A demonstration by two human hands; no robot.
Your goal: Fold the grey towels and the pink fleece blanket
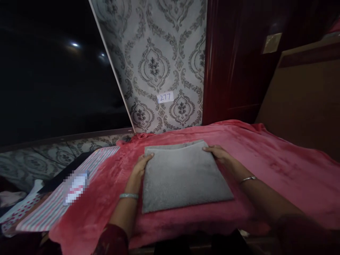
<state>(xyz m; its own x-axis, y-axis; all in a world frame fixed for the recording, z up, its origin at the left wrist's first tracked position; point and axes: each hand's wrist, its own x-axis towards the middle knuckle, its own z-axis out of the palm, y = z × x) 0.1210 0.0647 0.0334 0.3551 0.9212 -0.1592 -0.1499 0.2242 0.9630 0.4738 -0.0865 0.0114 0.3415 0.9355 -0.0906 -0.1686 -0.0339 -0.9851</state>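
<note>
A grey cloth point(183, 177), folded into a flat rectangle, is above or on the red plush blanket point(273, 170); whether it is lifted clear of it I cannot tell. Its far edge shows two layers slightly apart. My left hand point(143, 163) grips the far left corner, thumb on top and fingers mostly hidden beneath. At the far right corner my right hand point(217, 153) pinches the cloth in the same way, thumb over the edge. A band circles my left wrist and a thin metal bangle my right.
On the left lies a striped cloth point(103, 159) with a blurred-out item point(76, 187) on it. A large dark television screen point(58, 71) stands behind at the left. A patterned wall point(164, 46) bears a paper label point(165, 97) reading 277. A cardboard box point(305, 99) stands at the right.
</note>
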